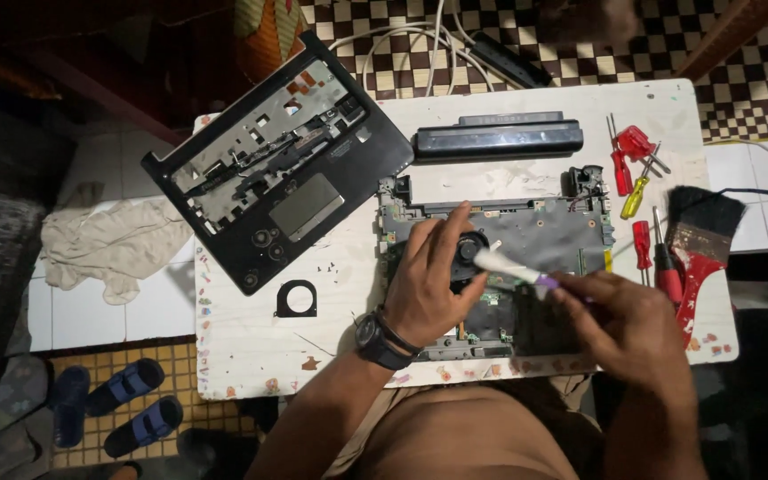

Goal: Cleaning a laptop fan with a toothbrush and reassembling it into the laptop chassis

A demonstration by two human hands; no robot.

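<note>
A laptop motherboard (544, 227) lies on the white table (348, 284) in front of me, with a round black cooling fan (470, 249) at its left-centre. My left hand (428, 280), wearing a dark wristwatch, rests on the board with its fingers pressing on the fan. My right hand (628, 320) grips a small brush with a purple handle (513, 268); its white bristle end touches the fan.
A black laptop palmrest shell (268, 169) lies tilted at the table's left, a small black bracket (296, 299) below it. A long black battery (497, 140) sits behind the board. Red and yellow screwdrivers (637, 173) and a wide paintbrush (700, 236) lie at right. Cloth and sandals lie on the floor at left.
</note>
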